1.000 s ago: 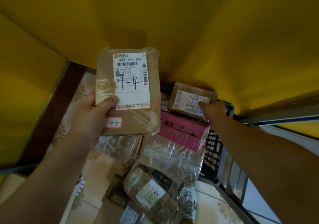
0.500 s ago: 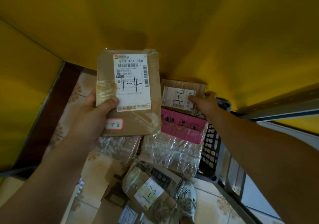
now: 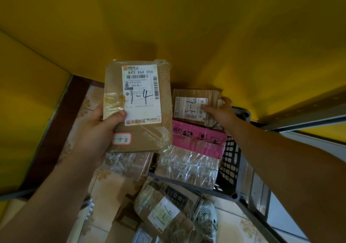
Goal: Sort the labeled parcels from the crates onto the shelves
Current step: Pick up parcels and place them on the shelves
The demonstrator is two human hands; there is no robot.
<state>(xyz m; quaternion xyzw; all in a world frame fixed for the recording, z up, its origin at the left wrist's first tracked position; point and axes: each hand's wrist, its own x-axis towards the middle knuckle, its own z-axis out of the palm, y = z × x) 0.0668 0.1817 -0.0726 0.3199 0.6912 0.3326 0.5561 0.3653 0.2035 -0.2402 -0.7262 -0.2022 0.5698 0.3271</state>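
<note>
My left hand (image 3: 97,130) grips a brown cardboard parcel (image 3: 142,128) marked "1-4", held up flat facing me, thumb on its front. My right hand (image 3: 219,109) grips a smaller brown parcel (image 3: 189,100) marked "5-1", thumb on its label and fingers round its right edge. It sits above a pink parcel (image 3: 198,139) and a film-wrapped parcel (image 3: 187,166) that fill a black plastic crate (image 3: 230,162). Another taped parcel (image 3: 164,212) marked "1-6" lies on the floor below.
Yellow walls (image 3: 168,27) close in ahead and on both sides. A grey metal shelf rail (image 3: 307,121) runs at the right, and another metal rail (image 3: 260,218) crosses the lower right. More wrapped parcels (image 3: 129,162) sit under my left hand on the tiled floor (image 3: 104,179).
My right hand has turned the "5-1" parcel and lifted it a little, its label now more upright toward me. The "1-4" parcel in my left hand has stayed almost still.
</note>
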